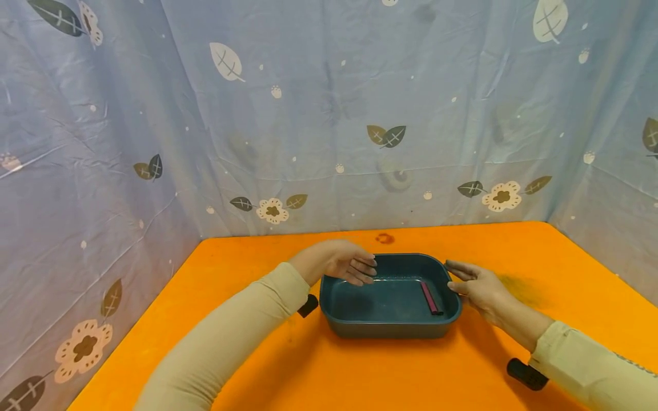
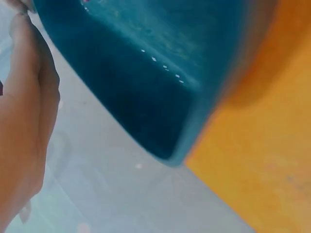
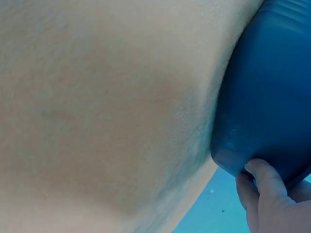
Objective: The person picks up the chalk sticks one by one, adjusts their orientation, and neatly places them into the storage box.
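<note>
A dark teal rectangular basin point(image 1: 382, 330) stands on the orange tabletop in the head view. Inside it, toward the right end, lies a narrow maroon bar-shaped object point(image 1: 429, 298) with a dark edge; its kind is unclear. My left hand point(image 1: 352, 264) hovers over the basin's back left part, fingers loosely bent and holding nothing. At the right end, my right hand point(image 1: 485, 291) touches the outer wall, its fingers fairly straight toward the back corner. The right wrist view has the thumb point(image 3: 267, 177) against the basin's outside, the other fingers partly hidden.
Blue-grey curtains point(image 1: 319, 114) with leaf and flower prints enclose the table at the back and sides. A reddish-brown stain point(image 1: 384, 238) marks the orange tabletop point(image 1: 257, 365) behind the basin. Black wrist devices point(image 1: 526, 374) hang beneath both sleeves.
</note>
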Tool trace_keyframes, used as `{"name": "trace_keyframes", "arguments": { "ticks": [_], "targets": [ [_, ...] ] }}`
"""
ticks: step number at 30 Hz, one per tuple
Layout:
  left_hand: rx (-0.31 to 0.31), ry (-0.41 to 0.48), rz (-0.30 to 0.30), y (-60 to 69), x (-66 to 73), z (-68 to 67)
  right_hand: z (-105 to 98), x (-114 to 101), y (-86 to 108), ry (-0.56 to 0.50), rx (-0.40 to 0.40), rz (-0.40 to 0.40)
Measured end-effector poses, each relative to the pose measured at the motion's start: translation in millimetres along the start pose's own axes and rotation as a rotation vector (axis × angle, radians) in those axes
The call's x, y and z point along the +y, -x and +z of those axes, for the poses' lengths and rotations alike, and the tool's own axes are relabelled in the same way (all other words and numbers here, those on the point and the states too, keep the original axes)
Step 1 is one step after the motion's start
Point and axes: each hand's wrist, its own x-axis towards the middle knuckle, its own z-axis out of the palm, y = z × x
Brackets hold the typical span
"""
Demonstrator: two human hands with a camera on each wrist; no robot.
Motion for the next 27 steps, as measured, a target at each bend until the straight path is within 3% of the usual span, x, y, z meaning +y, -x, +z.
{"name": "trace_keyframes", "arguments": {
  "ticks": [9, 27],
  "targets": [
    [0.043, 0.056, 0.037, 17.1, -19.3, -22.4, 1, 0, -0.8, -0.002, 0.001, 0.002],
    [0.075, 0.07, 0.089, 39.8, -54.1, -45.5, 0, 2, 0.1, 0.005, -0.014, -0.015]
  ]
}}
